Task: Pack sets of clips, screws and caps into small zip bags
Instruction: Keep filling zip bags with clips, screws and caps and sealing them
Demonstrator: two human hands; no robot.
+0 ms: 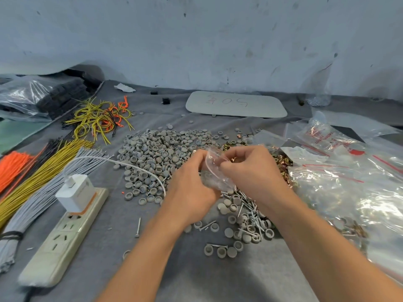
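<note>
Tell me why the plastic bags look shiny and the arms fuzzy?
Head view: light glares white off the big plastic bags; the picture smears toward its lower edge, blurring the forearms and the power strip; the small zip bag looks sharper.

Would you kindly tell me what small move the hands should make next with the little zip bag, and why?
I would probably pull the mouth of the small zip bag open, ready for parts. The left hand and right hand both pinch it near its top edge, it looks nearly empty, and the copper clips lie just behind.
</note>
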